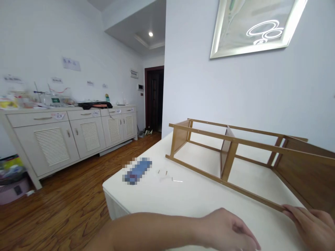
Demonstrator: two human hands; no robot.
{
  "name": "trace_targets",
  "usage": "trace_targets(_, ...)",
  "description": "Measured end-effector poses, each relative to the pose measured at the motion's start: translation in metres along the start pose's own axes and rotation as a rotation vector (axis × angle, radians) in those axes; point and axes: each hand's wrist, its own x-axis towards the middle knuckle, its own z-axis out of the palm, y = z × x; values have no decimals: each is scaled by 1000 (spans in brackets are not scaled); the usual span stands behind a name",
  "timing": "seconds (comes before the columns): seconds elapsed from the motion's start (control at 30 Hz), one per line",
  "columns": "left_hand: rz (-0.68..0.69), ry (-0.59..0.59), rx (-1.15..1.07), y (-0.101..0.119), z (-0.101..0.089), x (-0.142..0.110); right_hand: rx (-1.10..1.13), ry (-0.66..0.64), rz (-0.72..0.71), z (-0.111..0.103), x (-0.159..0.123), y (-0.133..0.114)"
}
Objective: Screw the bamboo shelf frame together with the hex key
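A wooden shelf frame [230, 139] lies on its side on the white table, with brown panels set between its rails. My right hand [310, 223] is closed around the near lower rail at the frame's right end. At the bottom of the view, my left hand [227, 228] hovers over the table, left of the right hand and apart from the frame. Its fingers are loosely bent, with a gap showing between them; the lower edge cuts off part of the hand, and nothing shows in it. An L-shaped hex key [177, 181] and two small screws [166, 173] lie on the tabletop.
A blurred blue item [138, 170] rests near the left corner of the white table [146, 195]. Across the wooden floor, a long white cabinet [86, 132] bears assorted items. A pink bin [14, 190] stands at its left end. A framed picture [256, 28] hangs above.
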Motion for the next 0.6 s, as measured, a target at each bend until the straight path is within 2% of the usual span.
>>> trace_targets(0.1, 84, 66, 2, 17, -19, -34, 78, -122, -78, -6, 3, 2)
trace_targets(0.23, 181, 163, 123, 21, -42, -66, 24, -217, -54, -11, 4, 6)
trace_targets(0.43, 163, 337, 448, 12, -73, -94, -44, -309, -84, -13, -4, 6)
trace_targets(0.6, 199, 517, 557, 14, -119, -103, -124, -300, -89, -25, -7, -7)
